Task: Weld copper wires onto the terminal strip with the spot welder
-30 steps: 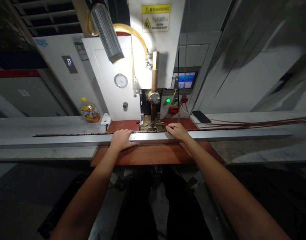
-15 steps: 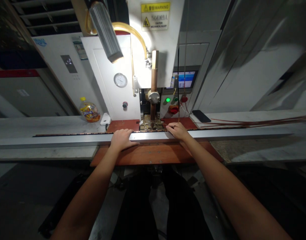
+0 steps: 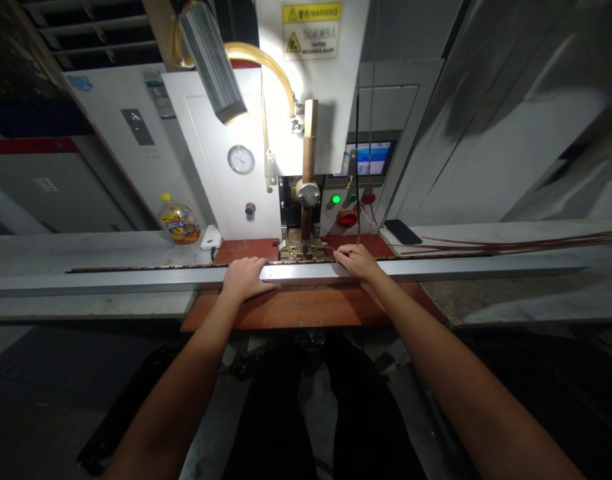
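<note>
Left-hand grip point(image 3: 243, 279) was wrapped over the long straight silver metal bar point(image 3: 301, 275); right-hand grip point(image 3: 356, 261) sat at its far edge, couldn't tell if closed on anything. Bar lay across the pale marbled bench point(image 3: 111, 248), below the upright copper-coloured rod point(image 3: 309, 160).

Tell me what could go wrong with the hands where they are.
The right hand is near the lower end of the copper-coloured rod; it might get pinched, and a warning label cautions of mechanical injury. If the long silver bar swung back, it might knock the bottle behind it.
</note>
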`<state>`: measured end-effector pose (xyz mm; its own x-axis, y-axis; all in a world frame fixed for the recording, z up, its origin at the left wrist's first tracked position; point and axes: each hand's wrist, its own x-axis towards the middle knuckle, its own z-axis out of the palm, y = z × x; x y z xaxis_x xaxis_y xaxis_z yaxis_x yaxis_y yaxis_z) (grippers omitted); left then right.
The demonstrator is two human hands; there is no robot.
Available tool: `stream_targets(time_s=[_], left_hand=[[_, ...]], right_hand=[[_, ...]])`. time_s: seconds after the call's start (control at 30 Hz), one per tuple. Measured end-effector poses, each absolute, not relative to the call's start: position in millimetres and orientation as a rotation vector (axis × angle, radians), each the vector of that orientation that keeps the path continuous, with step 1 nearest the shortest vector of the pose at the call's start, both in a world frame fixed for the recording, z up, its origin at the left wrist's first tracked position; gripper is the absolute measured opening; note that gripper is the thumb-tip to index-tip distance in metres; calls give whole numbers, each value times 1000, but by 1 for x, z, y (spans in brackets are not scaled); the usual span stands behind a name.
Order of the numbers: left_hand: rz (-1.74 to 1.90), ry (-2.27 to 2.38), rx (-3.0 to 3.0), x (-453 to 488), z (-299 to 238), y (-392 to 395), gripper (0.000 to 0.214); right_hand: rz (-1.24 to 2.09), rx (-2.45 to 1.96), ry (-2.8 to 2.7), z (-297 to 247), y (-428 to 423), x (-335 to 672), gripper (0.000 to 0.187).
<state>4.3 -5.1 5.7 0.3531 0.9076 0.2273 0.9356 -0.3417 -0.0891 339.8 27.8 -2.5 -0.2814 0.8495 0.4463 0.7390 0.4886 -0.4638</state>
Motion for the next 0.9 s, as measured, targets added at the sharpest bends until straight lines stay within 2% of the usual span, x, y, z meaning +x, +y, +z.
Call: stream_targets(time_s=[0.9], left_hand=[[-216,-1683,-2419,9,5,-5,75]], right_hand=[[205,-1319,-2073,-2,28,345,34]])
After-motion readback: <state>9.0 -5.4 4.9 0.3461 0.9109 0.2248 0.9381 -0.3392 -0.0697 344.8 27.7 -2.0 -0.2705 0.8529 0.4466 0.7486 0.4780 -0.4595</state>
